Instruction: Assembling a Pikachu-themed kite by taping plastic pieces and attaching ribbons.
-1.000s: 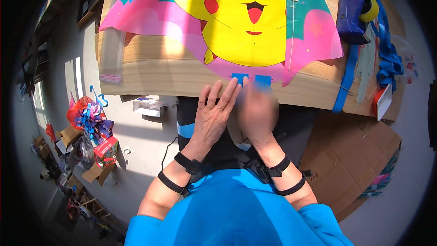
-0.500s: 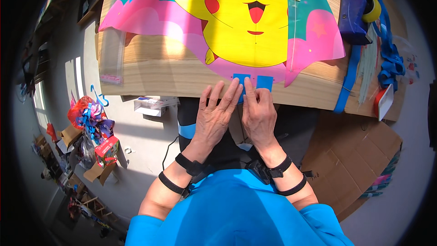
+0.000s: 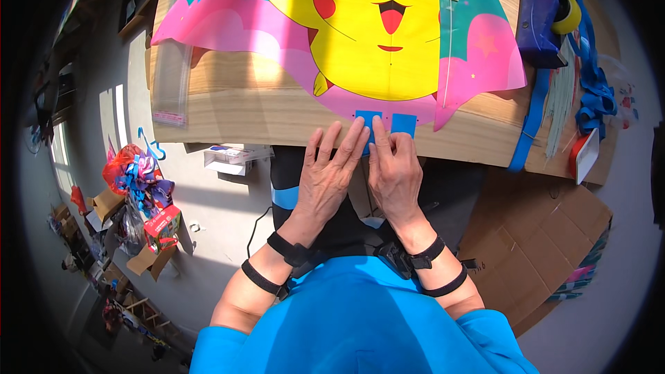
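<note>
A kite (image 3: pixel 377 48) printed with a yellow cartoon creature on pink and green lies flat on a wooden table. Two blue strips rest at its lower pink edge, a left strip (image 3: pixel 368 118) and a right strip (image 3: pixel 403 124). My left hand (image 3: pixel 329 170) lies over the table's near edge, fingers spread, its fingertips touching the left strip. On the same strip sits my right hand (image 3: pixel 395 170), index finger laid along it and the thumb close by, other fingers bent beside the right strip. The strip's lower part is hidden by my hands.
At the table's right stand a blue-purple tape dispenser (image 3: pixel 539 21) with a yellow roll (image 3: pixel 568 14) and bunched blue ribbon (image 3: pixel 594 90). A clear plastic sleeve (image 3: pixel 171 90) lies at the left. Cardboard (image 3: pixel 533 235) leans below right; boxes (image 3: pixel 163 228) stand on the floor left.
The kite and table have shifted very slightly in the picture. Both hands stay in almost the same place on the blue strip.
</note>
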`<move>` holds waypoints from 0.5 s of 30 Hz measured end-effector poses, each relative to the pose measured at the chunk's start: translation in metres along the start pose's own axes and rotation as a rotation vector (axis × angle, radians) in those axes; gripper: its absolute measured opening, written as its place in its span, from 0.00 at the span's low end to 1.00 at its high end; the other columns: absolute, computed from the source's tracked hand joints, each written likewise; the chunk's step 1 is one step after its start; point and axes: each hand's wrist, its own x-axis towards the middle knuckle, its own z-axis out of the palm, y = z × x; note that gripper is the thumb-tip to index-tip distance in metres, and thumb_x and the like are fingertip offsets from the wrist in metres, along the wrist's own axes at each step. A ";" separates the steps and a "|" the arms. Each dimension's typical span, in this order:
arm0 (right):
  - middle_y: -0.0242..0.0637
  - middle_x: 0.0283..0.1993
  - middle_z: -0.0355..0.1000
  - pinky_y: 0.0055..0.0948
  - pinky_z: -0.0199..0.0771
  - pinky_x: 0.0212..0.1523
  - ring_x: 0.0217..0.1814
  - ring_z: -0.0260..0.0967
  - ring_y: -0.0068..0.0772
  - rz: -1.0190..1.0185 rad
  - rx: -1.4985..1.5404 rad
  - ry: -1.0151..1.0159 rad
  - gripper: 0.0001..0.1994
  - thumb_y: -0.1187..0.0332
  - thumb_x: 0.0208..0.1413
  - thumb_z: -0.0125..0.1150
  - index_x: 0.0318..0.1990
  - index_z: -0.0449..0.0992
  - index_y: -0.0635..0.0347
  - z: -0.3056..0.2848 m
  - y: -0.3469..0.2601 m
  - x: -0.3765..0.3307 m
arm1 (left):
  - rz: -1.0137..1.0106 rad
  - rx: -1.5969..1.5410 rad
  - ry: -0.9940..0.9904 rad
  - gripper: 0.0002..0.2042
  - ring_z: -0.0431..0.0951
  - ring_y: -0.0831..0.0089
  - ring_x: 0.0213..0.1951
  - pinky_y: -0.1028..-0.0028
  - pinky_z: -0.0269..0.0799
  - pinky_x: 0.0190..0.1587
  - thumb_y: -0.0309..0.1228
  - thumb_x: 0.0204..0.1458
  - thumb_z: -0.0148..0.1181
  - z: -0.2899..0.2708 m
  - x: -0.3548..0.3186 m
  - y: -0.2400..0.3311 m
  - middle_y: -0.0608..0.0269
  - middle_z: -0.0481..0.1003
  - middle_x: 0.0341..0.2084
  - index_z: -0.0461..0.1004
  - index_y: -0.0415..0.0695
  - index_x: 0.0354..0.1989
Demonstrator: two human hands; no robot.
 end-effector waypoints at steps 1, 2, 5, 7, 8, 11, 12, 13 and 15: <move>0.36 0.31 0.60 0.33 0.70 0.33 0.33 0.64 0.36 0.001 0.006 -0.001 0.24 0.75 0.51 0.62 0.59 0.72 0.61 0.000 0.000 0.000 | -0.002 -0.004 0.002 0.36 0.56 0.65 0.67 0.62 0.46 0.71 0.22 0.44 0.58 0.000 0.000 0.000 0.73 0.55 0.69 0.60 0.51 0.67; 0.36 0.32 0.60 0.33 0.70 0.33 0.34 0.64 0.36 0.001 0.007 -0.002 0.24 0.75 0.51 0.62 0.59 0.72 0.61 0.000 0.000 0.000 | -0.004 -0.009 0.003 0.36 0.56 0.65 0.67 0.62 0.46 0.71 0.22 0.44 0.58 0.000 0.000 0.000 0.73 0.55 0.69 0.60 0.51 0.67; 0.36 0.32 0.60 0.33 0.70 0.34 0.34 0.64 0.36 0.004 0.009 -0.005 0.24 0.75 0.51 0.62 0.59 0.72 0.61 0.001 0.000 -0.001 | -0.003 -0.009 0.007 0.36 0.56 0.65 0.67 0.62 0.46 0.71 0.22 0.44 0.58 0.000 0.000 0.000 0.73 0.55 0.69 0.60 0.51 0.67; 0.36 0.32 0.60 0.33 0.70 0.34 0.34 0.64 0.36 0.005 0.009 -0.004 0.25 0.75 0.51 0.62 0.59 0.72 0.60 0.001 0.001 0.000 | -0.001 -0.002 0.008 0.36 0.56 0.65 0.67 0.62 0.46 0.71 0.22 0.44 0.58 0.000 0.001 0.000 0.73 0.55 0.69 0.61 0.51 0.67; 0.36 0.32 0.60 0.33 0.70 0.34 0.34 0.64 0.36 -0.002 0.005 -0.005 0.25 0.75 0.51 0.62 0.60 0.71 0.60 0.001 0.002 0.000 | 0.001 0.002 0.008 0.35 0.56 0.65 0.67 0.62 0.46 0.71 0.22 0.45 0.58 0.000 0.001 0.000 0.73 0.55 0.68 0.61 0.51 0.67; 0.36 0.32 0.60 0.33 0.70 0.34 0.34 0.64 0.36 -0.011 -0.004 -0.008 0.26 0.75 0.50 0.62 0.60 0.71 0.60 0.001 0.003 -0.001 | 0.000 0.002 0.012 0.35 0.56 0.65 0.66 0.63 0.46 0.71 0.23 0.45 0.58 -0.001 0.002 0.000 0.73 0.57 0.68 0.62 0.51 0.67; 0.36 0.32 0.60 0.33 0.70 0.34 0.34 0.64 0.37 -0.006 -0.005 -0.012 0.27 0.76 0.50 0.62 0.60 0.70 0.60 0.001 0.003 -0.001 | -0.002 -0.001 0.014 0.34 0.57 0.65 0.66 0.63 0.46 0.70 0.23 0.45 0.58 -0.001 0.002 0.000 0.73 0.57 0.68 0.62 0.51 0.66; 0.36 0.32 0.61 0.33 0.70 0.34 0.34 0.64 0.37 -0.001 -0.007 -0.015 0.27 0.76 0.49 0.62 0.61 0.70 0.60 0.001 0.003 -0.001 | 0.001 0.023 0.008 0.33 0.56 0.66 0.67 0.63 0.46 0.71 0.24 0.46 0.58 -0.002 0.003 0.001 0.73 0.57 0.68 0.62 0.50 0.66; 0.36 0.32 0.61 0.33 0.70 0.33 0.33 0.64 0.37 -0.009 -0.013 0.004 0.27 0.76 0.50 0.62 0.60 0.70 0.60 0.002 0.004 -0.001 | 0.007 0.071 -0.004 0.32 0.55 0.66 0.68 0.62 0.45 0.71 0.25 0.47 0.57 -0.009 0.006 0.003 0.73 0.57 0.68 0.63 0.50 0.66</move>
